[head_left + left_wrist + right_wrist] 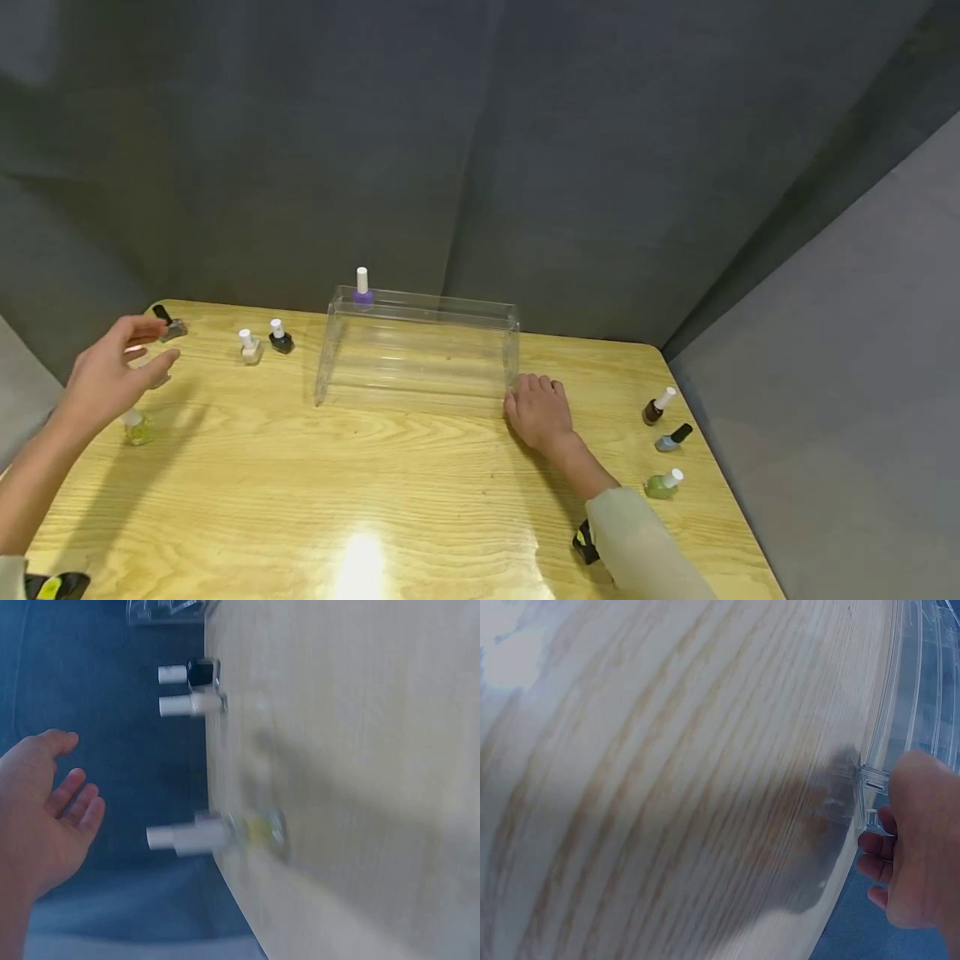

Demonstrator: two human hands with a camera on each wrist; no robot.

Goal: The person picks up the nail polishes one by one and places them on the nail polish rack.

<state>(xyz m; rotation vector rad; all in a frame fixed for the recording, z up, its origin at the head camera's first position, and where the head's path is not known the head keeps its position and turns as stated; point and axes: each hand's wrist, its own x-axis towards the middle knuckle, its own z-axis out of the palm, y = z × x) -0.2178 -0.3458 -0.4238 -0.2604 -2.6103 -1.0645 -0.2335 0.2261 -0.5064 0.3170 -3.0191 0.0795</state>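
A clear plastic tiered rack point(442, 315) stands toward the back of the wooden table, with a white-capped purple nail polish bottle point(363, 295) on its top tier at the left. My right hand point(540, 414) grips the rack's front right corner, its fingers bent around the end in the right wrist view. My left hand point(112, 371) hovers over the left side of the table, thumb and fingers apart and nothing between them. Beneath it are a yellow polish bottle point(137, 428) and another bottle, mostly hidden by the hand. A black-capped bottle point(174, 328) lies tilted just beyond its fingertips.
Between the left hand and the rack stand a pale bottle point(251, 350) and a black bottle point(281, 340). Along the right table edge are brown point(653, 412), blue-grey point(667, 442) and green point(660, 487) bottles. A dark curtain point(480, 150) hangs behind the table.
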